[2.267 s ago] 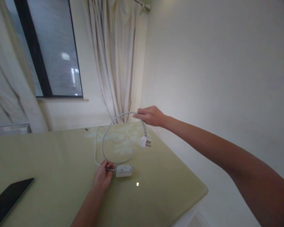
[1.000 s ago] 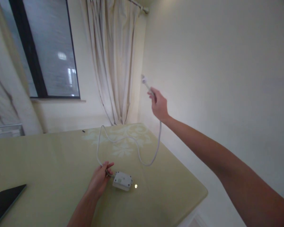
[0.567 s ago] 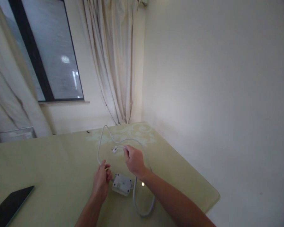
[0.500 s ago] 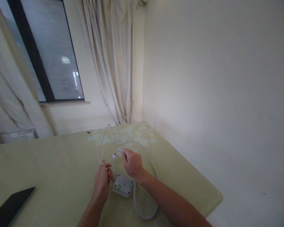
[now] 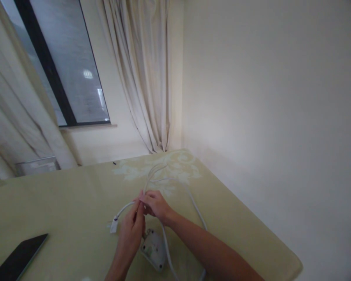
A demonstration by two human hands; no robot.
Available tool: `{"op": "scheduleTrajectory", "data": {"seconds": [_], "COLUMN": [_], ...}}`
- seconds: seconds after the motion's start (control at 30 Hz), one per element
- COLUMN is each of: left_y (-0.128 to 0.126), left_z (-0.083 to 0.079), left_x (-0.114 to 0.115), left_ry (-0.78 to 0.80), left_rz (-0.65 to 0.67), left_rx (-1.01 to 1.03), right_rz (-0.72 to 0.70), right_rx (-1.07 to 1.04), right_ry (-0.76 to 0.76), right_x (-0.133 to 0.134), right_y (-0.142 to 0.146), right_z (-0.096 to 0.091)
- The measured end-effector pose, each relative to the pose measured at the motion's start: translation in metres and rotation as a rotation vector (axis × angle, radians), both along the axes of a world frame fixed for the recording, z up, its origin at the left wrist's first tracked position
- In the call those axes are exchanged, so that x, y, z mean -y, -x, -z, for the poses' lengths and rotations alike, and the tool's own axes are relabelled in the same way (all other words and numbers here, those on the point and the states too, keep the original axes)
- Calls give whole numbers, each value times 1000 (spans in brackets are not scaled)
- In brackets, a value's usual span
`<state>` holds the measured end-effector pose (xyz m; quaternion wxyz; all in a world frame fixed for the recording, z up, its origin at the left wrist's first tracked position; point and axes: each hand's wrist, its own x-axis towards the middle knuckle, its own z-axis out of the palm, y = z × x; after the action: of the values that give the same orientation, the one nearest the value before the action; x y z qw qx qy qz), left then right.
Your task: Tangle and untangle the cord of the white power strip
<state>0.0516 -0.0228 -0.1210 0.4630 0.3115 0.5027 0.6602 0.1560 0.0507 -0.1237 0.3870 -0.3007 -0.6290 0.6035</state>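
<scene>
A white cable (image 5: pixel 193 201) loops over the pale green table (image 5: pixel 61 203). One end carries a white plug (image 5: pixel 114 225), which hangs to the left of my hands. The other end runs into a small white socket box (image 5: pixel 154 249) lying just below them. My left hand (image 5: pixel 133 230) and my right hand (image 5: pixel 155 205) meet above the box. Both have their fingers pinched on the cable where its strands cross.
A dark tablet (image 5: pixel 17 259) lies at the table's near left. Cream curtains (image 5: pixel 146 74) and a dark-framed window (image 5: pixel 67 66) stand behind the table. A plain wall (image 5: pixel 266 117) runs along its right edge. A clear box (image 5: pixel 36 166) sits at the far left.
My right hand swung the plug end up, then brought it down across the loop to my left hand. The plug now hangs left of both hands. The view has shifted closer.
</scene>
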Motion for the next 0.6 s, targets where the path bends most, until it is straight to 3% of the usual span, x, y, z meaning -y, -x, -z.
{"op": "scheduleTrajectory", "data": {"seconds": [0.07,0.17,0.27,0.33,0.47,0.6], "left_y": [-4,-6,-5,-4,0,8], "left_z": [-2,1,2,-3,-22,-30], "left_x": [4,6,1,-4,-17,-35], "left_ry": [-75,-115,-41,-49,-121,-251], "left_rz": [-64,-129,104,203,136,220], "left_rx": [-157,-48,188,218,-115,-483], "right_rz": [53,106,82,92,240,264], "right_rx": [-67,-143,-190,-220,-292,-273], "right_ry": [97,131,133,146,186,98], "right_x": [3,9,11,9,0,-5], "right_y": [1,2,1,-2,-5,-7], "right_z": [-7,-20,-29,-33,-37,-34]}}
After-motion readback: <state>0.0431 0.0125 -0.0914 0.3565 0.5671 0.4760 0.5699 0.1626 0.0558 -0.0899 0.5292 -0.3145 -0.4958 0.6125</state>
